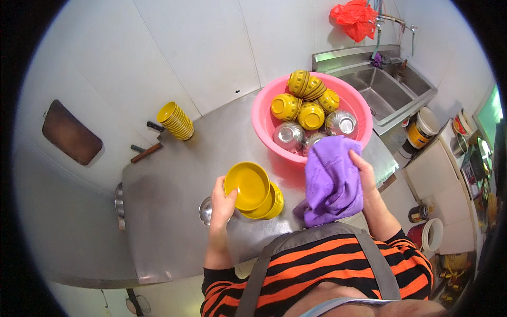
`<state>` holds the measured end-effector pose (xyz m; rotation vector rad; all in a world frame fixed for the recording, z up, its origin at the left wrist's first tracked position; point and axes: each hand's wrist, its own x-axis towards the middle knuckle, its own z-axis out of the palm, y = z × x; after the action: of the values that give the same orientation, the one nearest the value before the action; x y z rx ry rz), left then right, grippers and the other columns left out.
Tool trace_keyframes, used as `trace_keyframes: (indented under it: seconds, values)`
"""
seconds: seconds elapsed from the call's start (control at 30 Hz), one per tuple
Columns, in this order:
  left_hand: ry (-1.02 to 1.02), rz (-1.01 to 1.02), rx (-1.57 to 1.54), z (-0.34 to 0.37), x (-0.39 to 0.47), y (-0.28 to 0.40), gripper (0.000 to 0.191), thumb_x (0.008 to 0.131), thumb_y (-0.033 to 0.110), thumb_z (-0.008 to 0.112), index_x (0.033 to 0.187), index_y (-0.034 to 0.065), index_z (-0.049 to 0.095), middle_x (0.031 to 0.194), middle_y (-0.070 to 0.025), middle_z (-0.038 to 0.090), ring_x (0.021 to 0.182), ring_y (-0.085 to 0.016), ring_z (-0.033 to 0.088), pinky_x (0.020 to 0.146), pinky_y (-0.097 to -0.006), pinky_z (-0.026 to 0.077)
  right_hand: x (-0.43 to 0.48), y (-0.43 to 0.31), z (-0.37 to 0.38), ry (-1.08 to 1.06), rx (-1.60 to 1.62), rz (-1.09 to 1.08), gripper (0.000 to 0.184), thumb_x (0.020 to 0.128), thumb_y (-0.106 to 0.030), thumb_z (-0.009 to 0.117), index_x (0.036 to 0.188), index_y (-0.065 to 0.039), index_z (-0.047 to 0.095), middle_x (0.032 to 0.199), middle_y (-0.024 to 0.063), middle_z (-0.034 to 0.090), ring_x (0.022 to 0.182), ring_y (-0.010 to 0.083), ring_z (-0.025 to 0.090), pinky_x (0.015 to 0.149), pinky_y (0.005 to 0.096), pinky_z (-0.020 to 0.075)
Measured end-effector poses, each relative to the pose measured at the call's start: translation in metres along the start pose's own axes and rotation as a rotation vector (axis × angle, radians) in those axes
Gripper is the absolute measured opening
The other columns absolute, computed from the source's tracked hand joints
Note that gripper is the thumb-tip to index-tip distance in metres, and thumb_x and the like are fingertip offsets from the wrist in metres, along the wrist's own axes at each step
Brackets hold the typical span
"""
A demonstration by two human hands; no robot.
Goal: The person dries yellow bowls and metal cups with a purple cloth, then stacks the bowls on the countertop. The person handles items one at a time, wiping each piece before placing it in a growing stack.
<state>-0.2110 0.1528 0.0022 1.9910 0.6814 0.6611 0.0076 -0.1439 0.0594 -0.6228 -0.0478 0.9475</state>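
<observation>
My left hand grips a yellow bowl by its left rim, the inside facing up. That bowl is above or against a short stack of yellow bowls on the steel table. A shiny metal bowl sits just left of my left wrist, partly hidden by it. In my right hand hangs a purple cloth, in front of the near rim of a pink plastic basin. Inside the basin lie several patterned yellow bowls and metal bowls.
A tall stack of yellow bowls stands at the table's back left, near knives by the wall. The steel table meets a double sink at the back right. Buckets and a cabinet are at the right.
</observation>
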Motion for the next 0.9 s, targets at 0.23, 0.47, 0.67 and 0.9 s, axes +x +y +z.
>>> trace_keyframes:
  seconds: [0.23, 0.47, 0.67, 0.9]
  values:
    - [-0.03, -0.311, 0.528, 0.012, -0.037, -0.021, 0.055, 0.093, 0.038, 0.059, 0.133, 0.0021, 0.052, 0.094, -0.0203, 0.071, 0.097, -0.032, 0.068, 0.086, -0.0433, 0.05, 0.011, -0.018, -0.035, 0.142, -0.527, 0.011, 0.045, 0.095, -0.023, 0.058, 0.131, 0.003, 0.052, 0.118, 0.0141, 0.066, 0.104, 0.0245, 0.065, 0.095, 0.0384, 0.0514]
    - [0.281, -0.19, -1.001, 0.069, -0.058, -0.061, 0.058, 0.104, 0.042, 0.031, 0.141, -0.0011, 0.042, 0.135, -0.012, 0.054, 0.122, -0.022, 0.053, 0.106, -0.0366, 0.041, 0.052, 0.053, -0.035, -0.579, -1.465, -0.032, 0.052, 0.09, -0.021, 0.06, 0.137, 0.0, 0.048, 0.121, 0.0233, 0.063, 0.117, 0.0331, 0.059, 0.102, 0.0372, 0.0429]
    - [0.275, -0.264, -0.753, 0.072, -0.043, -0.046, 0.039, 0.099, 0.023, 0.044, 0.128, -0.0032, 0.053, 0.12, -0.0102, 0.061, 0.112, -0.019, 0.058, 0.096, -0.0325, 0.045, 0.082, 0.11, -0.041, -0.731, -1.598, -0.054, 0.049, 0.09, -0.018, 0.058, 0.136, -0.004, 0.048, 0.113, 0.0282, 0.062, 0.106, 0.042, 0.06, 0.095, 0.0422, 0.0469]
    - [0.209, -0.31, -0.603, 0.061, -0.029, -0.036, 0.043, 0.087, 0.013, 0.049, 0.126, -0.0038, 0.056, 0.115, -0.011, 0.064, 0.108, -0.02, 0.06, 0.096, -0.0314, 0.045, 0.075, 0.117, -0.038, -0.628, -1.612, 0.09, 0.037, 0.087, -0.019, 0.058, 0.119, 0.0, 0.057, 0.101, 0.0312, 0.064, 0.099, 0.0469, 0.061, 0.089, 0.0483, 0.0482]
